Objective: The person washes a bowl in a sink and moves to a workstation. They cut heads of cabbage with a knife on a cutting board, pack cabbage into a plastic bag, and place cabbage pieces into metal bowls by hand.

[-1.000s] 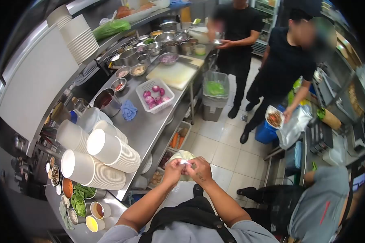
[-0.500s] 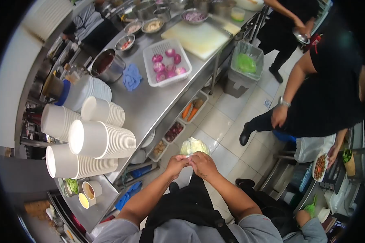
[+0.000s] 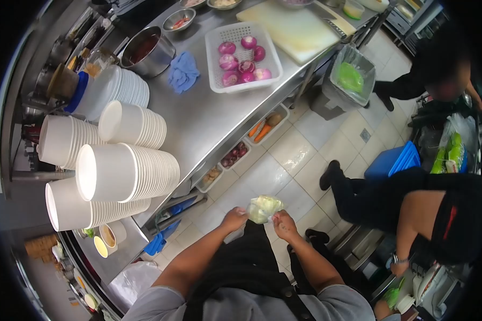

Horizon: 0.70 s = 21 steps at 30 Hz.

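left hand [image 3: 235, 218] and right hand [image 3: 285, 224] pinch opposite sides of clear plastic bag [image 3: 265, 209]; step looks like opening or closing it. next move likely calls for steady two-sided grip.

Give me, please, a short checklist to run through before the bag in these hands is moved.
1. Left hand gripping the clear bag: ok.
2. Right hand gripping its other side: ok.
3. Bag sealed: cannot tell; the closure is not clear.
4. Onion basket resting on the counter: ok.
5. Cutting board free of tools: not ok; a knife lies on it.
6. Floor beside the right arm free: not ok; another person's shoe is there.
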Tool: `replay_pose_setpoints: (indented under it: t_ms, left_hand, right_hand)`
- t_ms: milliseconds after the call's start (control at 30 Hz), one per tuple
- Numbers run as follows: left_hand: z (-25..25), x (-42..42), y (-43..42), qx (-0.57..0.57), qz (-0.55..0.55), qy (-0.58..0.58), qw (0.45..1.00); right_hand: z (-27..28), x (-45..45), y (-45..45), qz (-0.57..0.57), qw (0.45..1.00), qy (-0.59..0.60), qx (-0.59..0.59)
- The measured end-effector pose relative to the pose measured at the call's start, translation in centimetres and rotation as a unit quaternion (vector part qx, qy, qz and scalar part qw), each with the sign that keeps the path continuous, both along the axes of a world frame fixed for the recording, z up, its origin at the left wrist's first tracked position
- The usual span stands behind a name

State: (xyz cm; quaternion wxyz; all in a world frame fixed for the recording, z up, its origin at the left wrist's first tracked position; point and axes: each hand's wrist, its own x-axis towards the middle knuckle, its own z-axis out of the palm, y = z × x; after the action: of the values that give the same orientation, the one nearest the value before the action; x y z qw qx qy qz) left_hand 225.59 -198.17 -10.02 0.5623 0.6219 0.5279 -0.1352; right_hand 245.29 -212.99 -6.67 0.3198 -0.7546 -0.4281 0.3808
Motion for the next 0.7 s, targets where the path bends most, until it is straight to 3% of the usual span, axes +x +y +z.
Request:
replay_pose_setpoints:
  t_ms: [100,167,233,367,433,533,633,700]
  left_hand:
    - [0.7,-6.3,1.0,-0.039,0.032,0.003,0.999]
    - [2.6,-10.7,1.1,0.007,0.022,0.062,0.998]
    - [3.4,-15.8,0.3,0.004,0.076,0.077,0.994]
    - [6.8,-24.7,-3.3,-0.002,0.234,0.098,0.967]
    - [7.7,-29.2,-5.5,-0.001,0.221,0.129,0.967]
    - [9.4,-33.5,-9.1,-0.043,0.289,0.147,0.945]
    - [10.5,-36.2,-12.7,-0.042,0.355,0.135,0.924]
    - [10.5,-38.2,-14.5,-0.051,0.382,0.121,0.915]
  right_hand:
    - [-5.8,0.2,0.0,-0.045,0.999,-0.020,-0.016]
    - [-10.2,0.4,1.9,-0.047,0.997,-0.061,-0.006]
    - [-14.6,1.2,4.8,-0.042,0.985,-0.159,0.055]
    - [-15.7,4.4,13.3,-0.113,0.981,-0.160,0.004]
    - [-15.8,6.3,16.9,-0.173,0.977,-0.118,-0.039]
    - [-15.2,6.4,20.0,-0.141,0.984,-0.103,-0.039]
    - [-13.1,2.4,21.1,-0.186,0.975,-0.114,-0.051]
    - [-11.9,-1.6,19.6,-0.095,0.986,-0.050,-0.124]
